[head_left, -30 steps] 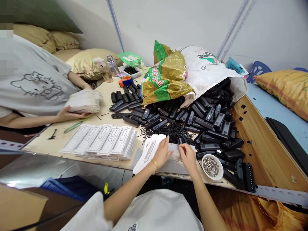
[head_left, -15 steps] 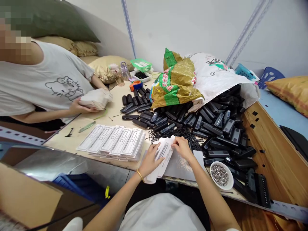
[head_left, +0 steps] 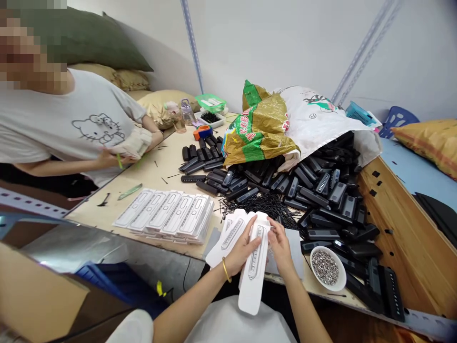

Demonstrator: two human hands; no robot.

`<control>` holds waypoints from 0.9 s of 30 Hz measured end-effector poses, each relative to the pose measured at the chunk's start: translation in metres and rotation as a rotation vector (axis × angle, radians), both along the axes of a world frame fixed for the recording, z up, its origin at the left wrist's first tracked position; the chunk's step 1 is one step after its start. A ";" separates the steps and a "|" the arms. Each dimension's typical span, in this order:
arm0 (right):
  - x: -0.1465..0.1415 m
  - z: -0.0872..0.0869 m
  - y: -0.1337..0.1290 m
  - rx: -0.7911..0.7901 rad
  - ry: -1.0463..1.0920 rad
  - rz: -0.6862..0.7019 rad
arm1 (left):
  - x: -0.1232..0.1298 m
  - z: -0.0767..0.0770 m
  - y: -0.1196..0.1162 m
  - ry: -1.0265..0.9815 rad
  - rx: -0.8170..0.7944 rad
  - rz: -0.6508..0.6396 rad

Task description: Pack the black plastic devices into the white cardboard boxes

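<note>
A white flat carton (head_left: 255,281) printed with a long slotted device is in my hands, tilted above my lap. My left hand (head_left: 243,250) grips it, thumb across its printed face. Fingers of my right hand (head_left: 280,245) close on its upper right edge. Beneath my left forearm, more flat white cartons (head_left: 226,238) lie fanned at the table's front edge. A grey sheet (head_left: 294,247) lies partly under my right hand. Left of my hands are stacked rows of finished-looking white boxes (head_left: 166,212) with printed outlines.
Black plastic devices (head_left: 321,200) heap across the right side, with thin black sticks (head_left: 257,205) before them. A white bowl of small metal parts (head_left: 327,269) stands at the front right. Gold and white sacks (head_left: 264,128) cover the heap's back. A co-worker (head_left: 82,128) handles pale cartons at left.
One carton is now lifted off the others and held upright-tilted toward me between both hands. The rest lie to its left. The co-worker's bundle has moved closer to their body.
</note>
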State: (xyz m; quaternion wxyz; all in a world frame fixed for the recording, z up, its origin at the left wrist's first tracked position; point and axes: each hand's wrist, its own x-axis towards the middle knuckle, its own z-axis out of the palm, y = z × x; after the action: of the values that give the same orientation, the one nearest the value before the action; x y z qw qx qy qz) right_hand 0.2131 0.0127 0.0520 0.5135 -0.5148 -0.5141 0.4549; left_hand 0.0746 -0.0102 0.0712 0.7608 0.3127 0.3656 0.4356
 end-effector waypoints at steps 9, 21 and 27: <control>-0.008 -0.007 -0.005 -0.058 0.098 -0.078 | 0.020 -0.009 -0.012 0.195 0.090 0.161; -0.001 0.015 0.002 -0.439 0.498 0.047 | 0.021 -0.019 -0.012 0.563 0.289 0.116; -0.007 0.009 -0.013 -0.355 0.421 0.042 | 0.014 -0.013 -0.013 0.562 0.248 0.096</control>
State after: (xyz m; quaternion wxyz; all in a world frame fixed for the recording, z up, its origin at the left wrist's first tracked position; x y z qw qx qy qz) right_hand 0.2062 -0.0002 0.0615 0.5011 -0.4801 -0.3190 0.6455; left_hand 0.0885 -0.0235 0.0584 0.5644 0.4935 0.5202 0.4089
